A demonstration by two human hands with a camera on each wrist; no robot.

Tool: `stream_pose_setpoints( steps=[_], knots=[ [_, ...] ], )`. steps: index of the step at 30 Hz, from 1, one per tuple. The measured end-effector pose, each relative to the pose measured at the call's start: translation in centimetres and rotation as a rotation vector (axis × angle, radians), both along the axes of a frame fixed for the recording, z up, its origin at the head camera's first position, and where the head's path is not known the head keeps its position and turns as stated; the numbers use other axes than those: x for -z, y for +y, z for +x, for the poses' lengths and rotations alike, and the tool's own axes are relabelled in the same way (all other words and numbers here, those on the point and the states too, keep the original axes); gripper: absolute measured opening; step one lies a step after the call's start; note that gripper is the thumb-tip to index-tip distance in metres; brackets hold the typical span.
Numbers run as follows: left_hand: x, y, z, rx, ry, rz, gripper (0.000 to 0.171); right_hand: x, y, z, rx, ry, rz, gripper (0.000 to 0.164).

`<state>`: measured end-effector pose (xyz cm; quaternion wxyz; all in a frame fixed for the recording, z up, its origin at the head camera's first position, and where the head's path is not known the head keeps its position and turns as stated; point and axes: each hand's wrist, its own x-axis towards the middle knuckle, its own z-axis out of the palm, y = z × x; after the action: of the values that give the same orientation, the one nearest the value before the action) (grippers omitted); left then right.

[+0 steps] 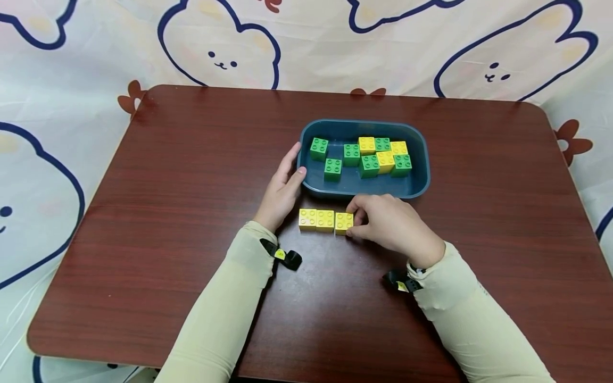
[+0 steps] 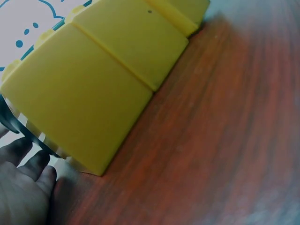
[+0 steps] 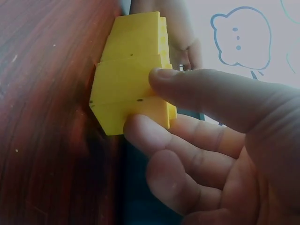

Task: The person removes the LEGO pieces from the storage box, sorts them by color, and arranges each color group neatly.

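Observation:
Three yellow toy building blocks stand in a row in front of the blue tray [image 1: 366,190]. The left yellow block [image 1: 307,219] and middle yellow block [image 1: 324,221] sit side by side, while a thin gap shows before the right yellow block [image 1: 343,223]. My right hand [image 1: 395,226] pinches that right block between thumb and fingers; the right wrist view shows the thumb [image 3: 187,86] on its near side. My left hand [image 1: 280,194] rests at the tray's left end, its fairly straight fingers along the outer wall and its thumb at the rim.
Inside the tray lie several green blocks [image 1: 332,169] and a few yellow ones [image 1: 385,162], studs up. All this stands on a dark brown wooden table [image 1: 191,213]. A patterned cloth [image 1: 325,48] hangs behind its far edge.

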<state>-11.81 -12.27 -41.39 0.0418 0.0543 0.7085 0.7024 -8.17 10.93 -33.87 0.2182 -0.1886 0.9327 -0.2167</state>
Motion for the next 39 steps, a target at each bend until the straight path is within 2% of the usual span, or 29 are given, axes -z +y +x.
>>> stream_pose_setpoints(
  steps=[4,11,23,27,31,39],
  knots=[
    [-0.4,0.1,0.0,0.005,-0.012,0.0,0.055,0.1,-0.1,0.1,-0.012,-0.005,0.01,0.035],
    [-3.0,0.4,1.1,0.014,-0.023,0.012,0.055,0.4,-0.2,0.0,-0.006,0.015,-0.002,0.036],
    [-3.0,0.4,1.1,0.009,-0.029,-0.018,0.055,0.6,-0.2,0.0,0.004,0.031,-0.024,0.037],
    [-3.2,0.4,1.2,0.003,-0.03,-0.035,0.055,0.5,-0.2,0.0,0.0,0.035,-0.038,0.042],
    [-3.2,0.4,1.2,0.001,-0.03,-0.039,0.055,0.2,-0.2,0.1,0.008,0.045,-0.083,0.045],
    [-3.4,0.4,1.2,0.0,-0.04,-0.037,0.055,-0.6,0.3,0.0,0.027,0.123,-0.185,0.035]
  ],
)
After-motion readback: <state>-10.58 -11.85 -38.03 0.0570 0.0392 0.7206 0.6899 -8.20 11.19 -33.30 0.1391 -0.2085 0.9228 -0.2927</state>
